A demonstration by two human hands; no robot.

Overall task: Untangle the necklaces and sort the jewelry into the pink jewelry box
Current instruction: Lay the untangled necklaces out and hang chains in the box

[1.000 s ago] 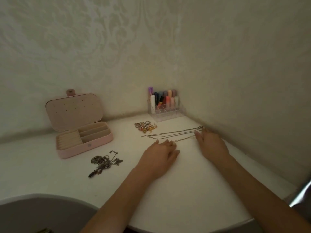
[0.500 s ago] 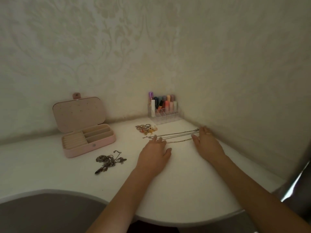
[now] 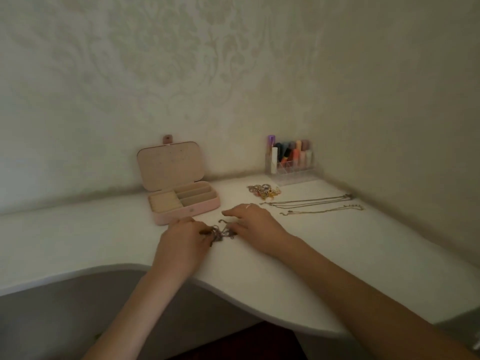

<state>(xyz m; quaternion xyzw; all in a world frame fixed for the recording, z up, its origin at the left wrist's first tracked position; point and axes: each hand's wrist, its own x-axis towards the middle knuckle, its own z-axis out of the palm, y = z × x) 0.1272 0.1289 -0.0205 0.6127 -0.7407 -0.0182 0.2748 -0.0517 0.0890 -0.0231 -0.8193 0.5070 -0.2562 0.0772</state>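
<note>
Dark tangled necklaces (image 3: pixel 220 233) lie before the open pink jewelry box (image 3: pixel 181 201); straightened chains (image 3: pixel 311 203) lie right.

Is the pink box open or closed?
Open. The pink jewelry box has its lid standing up at the back, and its compartments show, apparently empty.

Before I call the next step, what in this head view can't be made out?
- Dark tangled chains: how many there are is unclear; small, blurred, partly covered by the left hand and right hand.
- Either hand's grip: fingertips hidden or blurred.
- Pink jewelry box compartments: contents too dim.
- Gold jewelry pile: pieces too small.
</note>
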